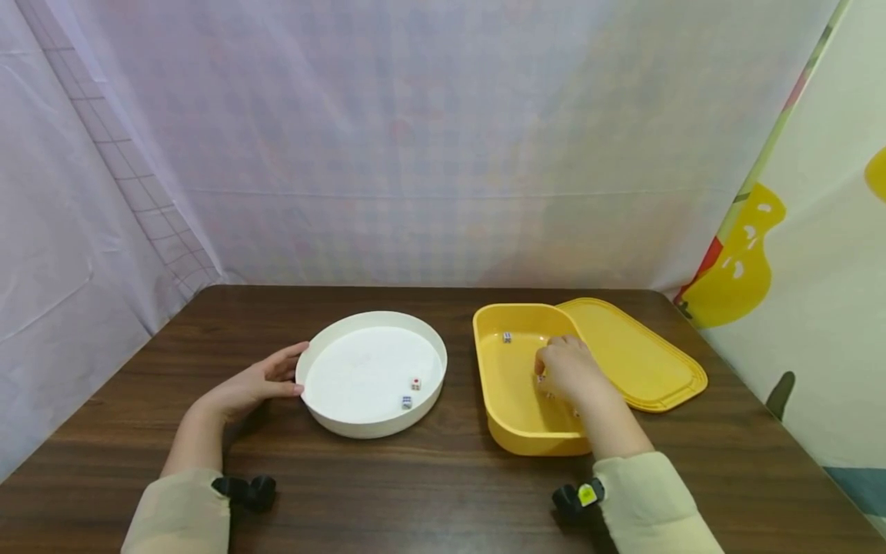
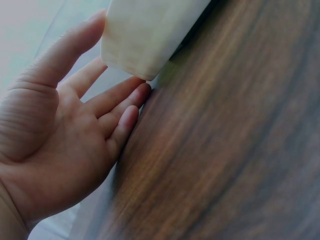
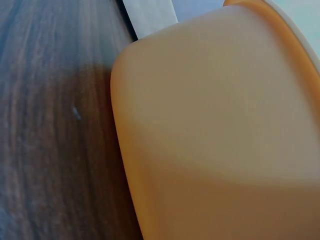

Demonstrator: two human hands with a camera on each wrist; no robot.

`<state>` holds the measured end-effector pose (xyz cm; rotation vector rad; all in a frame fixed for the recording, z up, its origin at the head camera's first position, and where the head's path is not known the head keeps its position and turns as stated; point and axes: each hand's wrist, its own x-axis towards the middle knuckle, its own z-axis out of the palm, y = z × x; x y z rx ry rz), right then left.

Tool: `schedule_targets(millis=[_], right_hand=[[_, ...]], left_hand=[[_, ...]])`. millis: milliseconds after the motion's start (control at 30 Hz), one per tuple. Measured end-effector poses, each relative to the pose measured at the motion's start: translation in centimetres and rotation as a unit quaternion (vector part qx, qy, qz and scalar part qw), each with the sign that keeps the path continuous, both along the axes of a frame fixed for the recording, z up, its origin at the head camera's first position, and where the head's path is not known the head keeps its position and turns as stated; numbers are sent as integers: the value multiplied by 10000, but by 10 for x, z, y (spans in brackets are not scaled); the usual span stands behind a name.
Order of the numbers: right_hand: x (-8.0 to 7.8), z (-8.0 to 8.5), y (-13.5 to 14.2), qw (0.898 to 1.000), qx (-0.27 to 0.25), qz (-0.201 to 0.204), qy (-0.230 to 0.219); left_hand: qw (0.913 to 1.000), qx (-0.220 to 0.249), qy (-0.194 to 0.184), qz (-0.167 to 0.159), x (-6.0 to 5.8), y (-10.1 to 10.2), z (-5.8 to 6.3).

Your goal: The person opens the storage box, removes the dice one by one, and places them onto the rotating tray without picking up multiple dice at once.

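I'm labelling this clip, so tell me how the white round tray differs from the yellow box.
The white round tray is circular; the yellow box is rectangular with rounded corners. The left hand rests outside the tray; the right hand reaches inside the box. Both hold dice.

A dark wooden table (image 1: 443, 477) bears a white round tray (image 1: 325, 419), yellow tub (image 1: 533, 442) and lid (image 1: 644, 362).

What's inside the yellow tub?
One small die lies in the yellow tub, and the right hand reaches in. Whatever lies under that hand is hidden.

Soft even light, wrist views blurred — close-up
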<state>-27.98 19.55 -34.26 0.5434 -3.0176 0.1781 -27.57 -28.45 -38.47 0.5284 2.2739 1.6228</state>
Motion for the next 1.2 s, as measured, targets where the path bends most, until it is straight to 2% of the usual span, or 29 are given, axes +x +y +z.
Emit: schedule_targets(millis=[533, 900, 1200], right_hand=[[-3, 1, -1, 9998, 109, 70, 125], [-3, 5, -3, 9996, -39, 100, 267], [3, 12, -7, 9993, -168, 125, 306]], left_hand=[[10000, 59, -12, -12, 0, 0, 0], [10000, 66, 3, 1, 1, 0, 1], [9999, 101, -16, -21, 1, 0, 2]])
